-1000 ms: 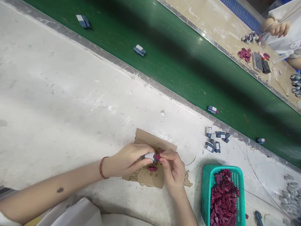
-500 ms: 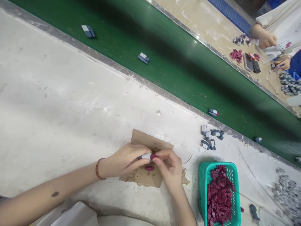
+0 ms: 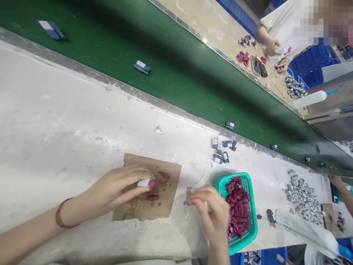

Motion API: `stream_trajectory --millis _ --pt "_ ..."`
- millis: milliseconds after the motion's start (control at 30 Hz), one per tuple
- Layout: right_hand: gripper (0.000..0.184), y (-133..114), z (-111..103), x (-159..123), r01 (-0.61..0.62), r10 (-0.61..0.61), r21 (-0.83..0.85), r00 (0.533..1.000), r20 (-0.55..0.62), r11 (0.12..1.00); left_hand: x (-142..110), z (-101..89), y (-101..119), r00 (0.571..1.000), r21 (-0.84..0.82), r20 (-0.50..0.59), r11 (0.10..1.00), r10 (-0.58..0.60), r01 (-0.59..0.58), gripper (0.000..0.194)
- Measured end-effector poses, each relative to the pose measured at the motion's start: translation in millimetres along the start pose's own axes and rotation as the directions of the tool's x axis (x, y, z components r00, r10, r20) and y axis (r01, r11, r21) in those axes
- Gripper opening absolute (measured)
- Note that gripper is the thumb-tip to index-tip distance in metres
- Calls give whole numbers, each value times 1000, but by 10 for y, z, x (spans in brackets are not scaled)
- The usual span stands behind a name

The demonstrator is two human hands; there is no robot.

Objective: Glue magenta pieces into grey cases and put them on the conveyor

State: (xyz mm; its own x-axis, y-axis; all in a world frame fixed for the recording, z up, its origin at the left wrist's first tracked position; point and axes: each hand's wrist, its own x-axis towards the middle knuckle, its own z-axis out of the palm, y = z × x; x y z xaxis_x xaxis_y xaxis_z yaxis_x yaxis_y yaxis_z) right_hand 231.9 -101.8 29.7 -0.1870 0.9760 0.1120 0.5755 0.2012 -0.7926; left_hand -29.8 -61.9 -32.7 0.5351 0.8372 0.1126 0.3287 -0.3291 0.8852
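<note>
My left hand (image 3: 118, 187) grips a small white plastic piece (image 3: 143, 183) with a maroon part at its end, low over a brown cardboard sheet (image 3: 165, 206). Two maroon pieces lie on that stained cardboard, one maroon piece (image 3: 153, 197) just below the held piece and another farther up. Curled fingers of my right hand (image 3: 211, 209) come together right of the cardboard, beside the green basket (image 3: 255, 224) full of maroon parts. Whatever may be between those fingertips is hidden.
A green conveyor belt (image 3: 182, 88) carries spaced blue-and-white pieces. Several similar pieces (image 3: 219, 148) lie near its edge. Grey parts (image 3: 303, 195) form a pile at right, near a white bottle (image 3: 309, 230). Across the belt, a co-worker's hands (image 3: 273, 46) handle small parts.
My right hand has left the held piece and moved right and down toward the basket. The left hand keeps its grip. The camera view has shifted right.
</note>
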Motion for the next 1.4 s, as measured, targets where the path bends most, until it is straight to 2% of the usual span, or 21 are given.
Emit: stream_trajectory --millis 67,133,167,267,300,400,467,567,700,767,833,967,1067,1133,1200,1233,1300,1400 --pt "22 140 -343 -134 -152 126 -243 985 -119 958 60 -108 -39 996 63 -71 997 -48 52 22" --pt "22 338 -604 -252 -304 247 -452 952 -182 839 189 -232 -93 985 132 -121 981 -123 139 25" --pt "22 446 -692 -300 -327 270 -534 945 -184 780 285 -292 -123 977 158 -146 971 -157 179 27" --pt "26 743 -788 -388 -318 312 -665 941 -133 676 676 -423 -224 945 196 -263 948 -195 251 35" --pt "28 817 -783 -402 -306 313 -683 942 -119 663 830 -448 -263 937 206 -298 946 -184 251 34" --pt "32 952 -747 -418 -293 280 -696 950 -136 656 1298 -482 -403 944 259 -310 946 -112 197 29" --pt "36 981 -744 -420 -301 249 -672 952 -176 677 1569 -487 -503 957 341 -289 933 -9 111 27" --pt "36 956 -764 -420 -350 258 -544 936 -241 762 1853 -505 -618 958 401 -287 912 31 91 27" --pt "33 800 -735 -408 -482 386 -232 849 -361 845 2022 -622 -734 939 438 -338 894 65 96 33" --pt "32 680 -680 -385 -493 413 -110 814 -408 863 2076 -723 -821 934 473 -349 874 75 107 37" --pt "31 550 -609 -349 -458 406 -26 813 -417 889 2137 -822 -922 948 511 -314 850 50 124 41" --pt "27 323 -443 -261 -362 385 131 863 -326 923 2229 -900 -1006 968 516 -249 844 -17 148 31" --pt "21 206 -295 -189 -357 416 245 871 -261 901 2185 -833 -874 940 390 -338 901 -51 188 23" --pt "17 157 -183 -140 -341 419 320 882 -217 884 2084 -755 -725 894 164 -426 960 -139 227 24" --pt "12 127 -68 -92 -326 407 372 899 -164 869 1927 -676 -561 852 -150 -448 962 -271 227 30" --pt "10 117 -12 -70 -333 409 387 903 -132 860 1830 -642 -478 845 -298 -423 931 -326 210 32" --pt "10 104 91 -24 -369 432 417 899 -65 830 1604 -586 -318 858 -507 -335 842 -390 185 32" --pt "18 96 224 53 -399 448 505 894 27 765 1230 -529 -109 872 -607 -200 755 -447 248 32"
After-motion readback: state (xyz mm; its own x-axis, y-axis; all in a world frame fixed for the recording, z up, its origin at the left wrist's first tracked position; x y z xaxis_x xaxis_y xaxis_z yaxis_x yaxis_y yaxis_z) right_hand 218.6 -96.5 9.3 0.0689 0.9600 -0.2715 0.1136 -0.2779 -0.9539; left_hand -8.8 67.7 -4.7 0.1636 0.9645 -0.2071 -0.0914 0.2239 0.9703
